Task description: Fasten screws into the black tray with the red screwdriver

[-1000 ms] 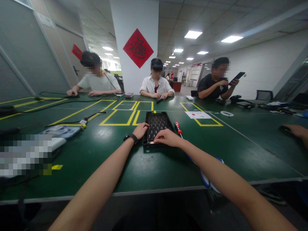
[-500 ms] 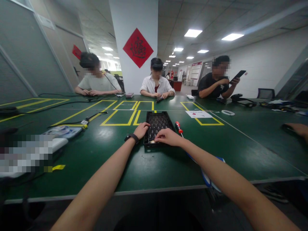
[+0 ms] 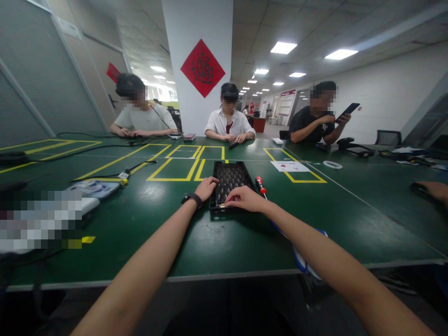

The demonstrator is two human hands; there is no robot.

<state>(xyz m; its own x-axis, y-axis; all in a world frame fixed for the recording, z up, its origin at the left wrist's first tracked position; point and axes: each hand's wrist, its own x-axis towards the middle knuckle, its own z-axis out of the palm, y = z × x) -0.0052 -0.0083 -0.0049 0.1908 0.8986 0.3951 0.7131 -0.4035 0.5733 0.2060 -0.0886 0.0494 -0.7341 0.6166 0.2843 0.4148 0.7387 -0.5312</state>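
Observation:
A shallow black tray [image 3: 229, 186] with rows of small recesses lies on the green table in front of me. My left hand [image 3: 207, 188] steadies its left side, fingers closed over the rim. Inside the near left corner, my right hand [image 3: 241, 198] pinches a small pale, gold-looking piece [image 3: 222, 205] between thumb and fingertips. The piece is partly hidden, and its exact kind cannot be made out. Just right of the tray lies a screwdriver [image 3: 260, 185] with a red handle.
Blue-and-white items [image 3: 304, 259] lie under my right forearm at the table edge. Yellow tape outlines and a paper sheet [image 3: 290, 166] mark the table [image 3: 196, 247]. Cables [image 3: 105, 178] and packages are at left, a white ring [image 3: 332, 165] at right. Several people sit around.
My hands keep nearly the same hold on the tray and the small piece. The view shifts slightly. Across the table at left, a person's hand has drawn in toward their body.

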